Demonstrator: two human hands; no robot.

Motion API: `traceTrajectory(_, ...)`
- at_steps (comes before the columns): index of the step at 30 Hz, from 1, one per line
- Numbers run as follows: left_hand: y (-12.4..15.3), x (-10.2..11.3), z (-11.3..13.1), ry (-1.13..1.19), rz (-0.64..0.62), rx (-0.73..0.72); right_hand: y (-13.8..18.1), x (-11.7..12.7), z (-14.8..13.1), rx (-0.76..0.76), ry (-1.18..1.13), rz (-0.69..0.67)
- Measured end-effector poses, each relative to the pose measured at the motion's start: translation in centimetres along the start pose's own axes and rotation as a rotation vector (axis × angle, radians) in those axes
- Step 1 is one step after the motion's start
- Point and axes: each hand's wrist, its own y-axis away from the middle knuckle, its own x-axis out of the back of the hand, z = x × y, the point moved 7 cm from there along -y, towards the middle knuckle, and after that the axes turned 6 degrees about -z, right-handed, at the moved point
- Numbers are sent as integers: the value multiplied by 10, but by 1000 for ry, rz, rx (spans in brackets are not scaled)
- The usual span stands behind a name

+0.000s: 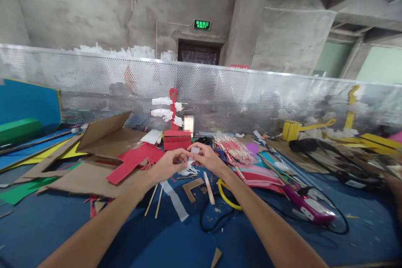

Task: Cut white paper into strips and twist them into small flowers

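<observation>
My left hand [169, 164] and my right hand [205, 158] meet above the blue table [63, 226], fingers pinched together on a small white piece of paper [194, 150]. More white scraps [188, 171] hang or lie just under the fingers. Right behind the hands stands a red cardboard tree [173, 111] with white paper tufts on a red box base [177, 139]. A pink stick [209, 187] and a brown cardboard corner piece [192, 188] lie on the table below the hands.
Brown cardboard sheets [106, 134] and red card pieces [132, 161] lie at left. A bag of wooden sticks [234, 148], a pink glue gun [309, 208] with black cable, and a yellow cardboard model [314, 127] are at right. A perforated metal screen [251, 96] runs behind.
</observation>
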Motion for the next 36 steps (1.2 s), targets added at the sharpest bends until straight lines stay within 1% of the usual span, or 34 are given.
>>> traceTrajectory(4, 1, 4, 1, -63, 39, 7, -1, -2, 6, 1, 24, -22)
traceTrajectory(8, 1, 9, -3, -91, 84, 54, -3, -7, 9, 46, 48, -60)
traceTrajectory(11, 0, 13, -8, -53, 126, 71, -3, -8, 9, 69, 114, -52)
traceTrajectory(16, 1, 20, -15, 64, 238, 106, -3, -5, 5, 44, 251, -14)
traceTrajectory(19, 0, 22, -17, 90, 281, 119, -2, -9, -1, 75, 299, -29)
traceTrajectory(27, -4, 21, -31, 104, 257, 85, -1, -18, -1, 131, 390, -51)
traceTrajectory(30, -4, 22, -32, 55, 263, 63, -1, -22, -1, 114, 364, -95)
traceTrajectory(36, -2, 22, -24, -69, 277, -8, 2, -27, -7, 85, 266, -143)
